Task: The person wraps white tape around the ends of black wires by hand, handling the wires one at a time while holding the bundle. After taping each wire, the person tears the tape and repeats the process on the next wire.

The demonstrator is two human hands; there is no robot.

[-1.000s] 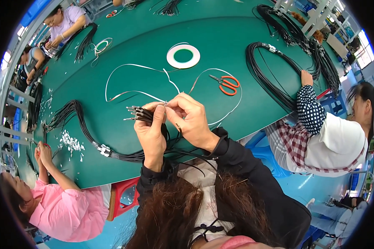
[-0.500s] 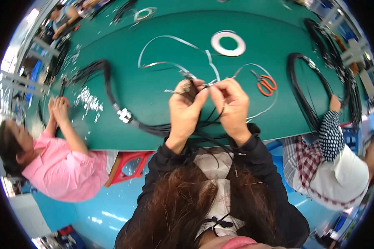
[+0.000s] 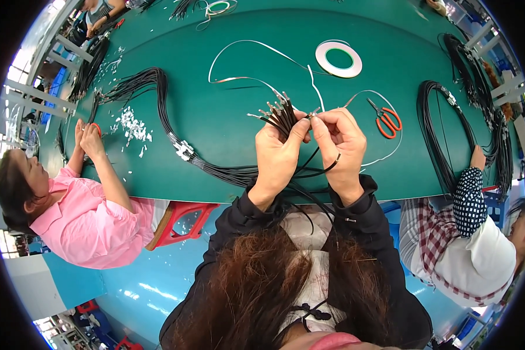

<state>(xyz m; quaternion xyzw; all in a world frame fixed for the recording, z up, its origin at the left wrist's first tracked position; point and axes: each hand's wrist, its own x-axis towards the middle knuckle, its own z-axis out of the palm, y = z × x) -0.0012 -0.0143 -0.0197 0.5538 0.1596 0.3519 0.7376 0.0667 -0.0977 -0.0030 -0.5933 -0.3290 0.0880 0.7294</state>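
Observation:
My left hand [image 3: 272, 160] is closed round a bunch of black cables [image 3: 281, 116], whose silvery tips fan out above the fingers. Thumb and fingertips of my right hand [image 3: 345, 149] pinch the tip of one cable just beside that bunch. A loose black cable end [image 3: 338, 156] lies across the right palm. From the hands the cables trail down over the table edge and leftward into a long black bundle [image 3: 221, 170]. A thin pale strip [image 3: 315, 87] stands up behind the fingertips, and another strip loops out to the left.
A white tape roll [image 3: 356, 64] and orange-handled snips [image 3: 388, 123] lie on the green table [image 3: 216, 134]. White scraps [image 3: 133, 127] are scattered at left. Co-workers sit on both sides, one in a pink shirt [image 3: 93, 227]. Another cable coil [image 3: 427, 140] lies at right.
The whole view has shifted a little, so table things appear further right. The cable tips in my left hand now show fanned out. Both hands still meet at the fingertips.

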